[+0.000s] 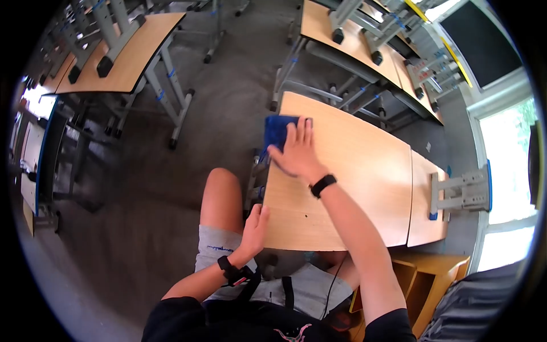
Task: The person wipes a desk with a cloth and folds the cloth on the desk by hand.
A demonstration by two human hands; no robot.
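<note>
My right hand (297, 151) presses a blue cloth (275, 131) against the far left edge of a light wood desk (353, 165). Its fingers are stretched out over the cloth, and part of the cloth hangs past the edge. Beneath the palm, the rest of the cloth is hidden. My left hand (255, 231) rests against the desk's near left corner, fingers extended along the edge and holding nothing. A small dark spot (306, 216) marks the desktop between the hands and my body.
Another desk (427, 199) adjoins on the right, with an upturned grey-legged chair or stool (461, 191) on it. More desks (128, 54) with upturned seats stand ahead left and right. A wooden cabinet (427, 262) sits close at my right, near the window (509, 154).
</note>
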